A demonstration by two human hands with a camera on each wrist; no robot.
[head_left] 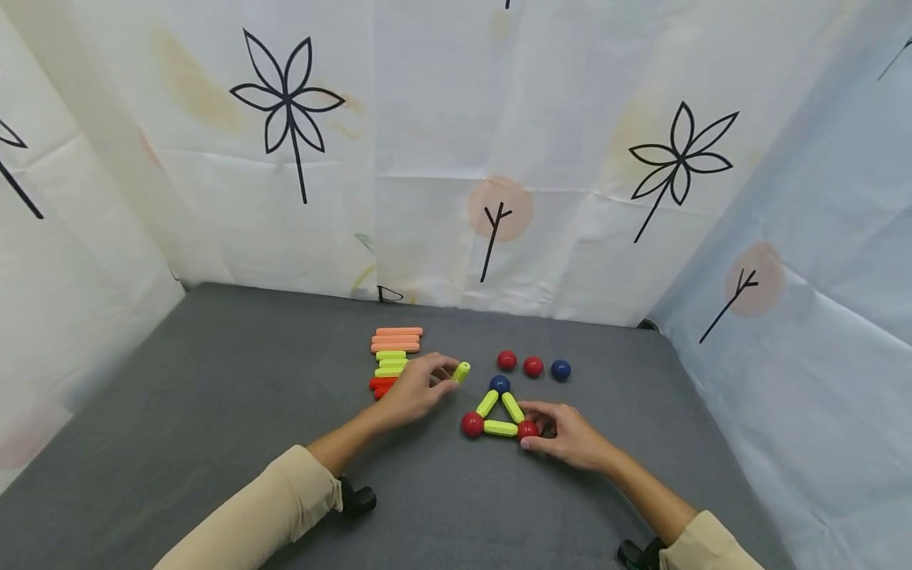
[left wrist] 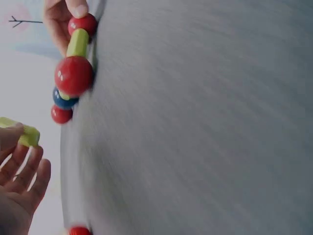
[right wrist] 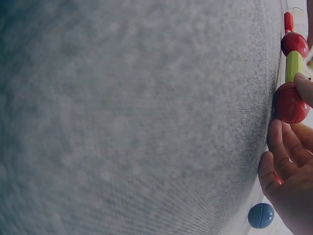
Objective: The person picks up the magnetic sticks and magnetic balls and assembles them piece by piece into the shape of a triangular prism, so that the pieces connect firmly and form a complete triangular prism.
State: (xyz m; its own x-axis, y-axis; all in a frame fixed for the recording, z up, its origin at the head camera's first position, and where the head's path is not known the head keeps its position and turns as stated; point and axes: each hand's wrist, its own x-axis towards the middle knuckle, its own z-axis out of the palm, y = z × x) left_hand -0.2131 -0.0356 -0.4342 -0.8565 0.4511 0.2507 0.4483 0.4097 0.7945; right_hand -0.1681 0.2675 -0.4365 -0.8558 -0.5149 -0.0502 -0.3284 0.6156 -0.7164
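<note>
My left hand (head_left: 416, 393) pinches a short yellow-green rod (head_left: 461, 373) between thumb and fingers, raised off the table to the left of a flat triangle. Two red balls, a blue ball (head_left: 500, 384) and three yellow-green rods (head_left: 501, 428) make up that triangle. The blue ball sits at its far corner and a red ball (head_left: 473, 424) at the near left. With thumb and fingers, my right hand (head_left: 570, 437) holds the red ball (head_left: 528, 430) at the near right corner. In the left wrist view the pinched rod (left wrist: 30, 136) is apart from the triangle.
Behind the triangle lie two loose red balls (head_left: 507, 360) and a blue ball (head_left: 560, 370). Orange rods (head_left: 396, 340), yellow-green rods (head_left: 391, 364) and red rods (head_left: 381, 383) are stacked in rows behind my left hand. Patterned white cloth (head_left: 427, 158) surrounds the grey table (head_left: 214, 412).
</note>
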